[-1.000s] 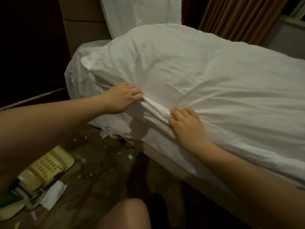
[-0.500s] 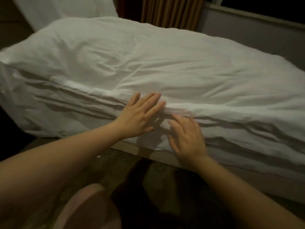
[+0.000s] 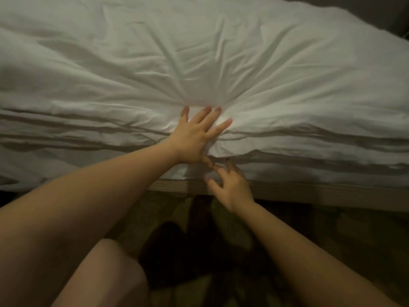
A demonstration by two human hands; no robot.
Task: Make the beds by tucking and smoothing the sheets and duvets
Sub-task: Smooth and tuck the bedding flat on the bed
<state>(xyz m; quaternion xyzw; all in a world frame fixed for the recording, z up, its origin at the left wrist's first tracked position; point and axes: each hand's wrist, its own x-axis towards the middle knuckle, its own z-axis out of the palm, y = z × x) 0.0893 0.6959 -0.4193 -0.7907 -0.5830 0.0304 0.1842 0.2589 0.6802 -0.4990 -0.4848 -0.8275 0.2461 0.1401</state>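
Rumpled white duvet (image 3: 221, 63) over wooden bed frame (image 3: 309, 192)

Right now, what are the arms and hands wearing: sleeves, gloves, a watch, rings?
No sleeves show on the left forearm or right forearm; both are bare as far as the view reaches. The left hand and right hand wear no gloves, and neither wrist shows a watch or band. The dim light cannot rule out a thin ring.
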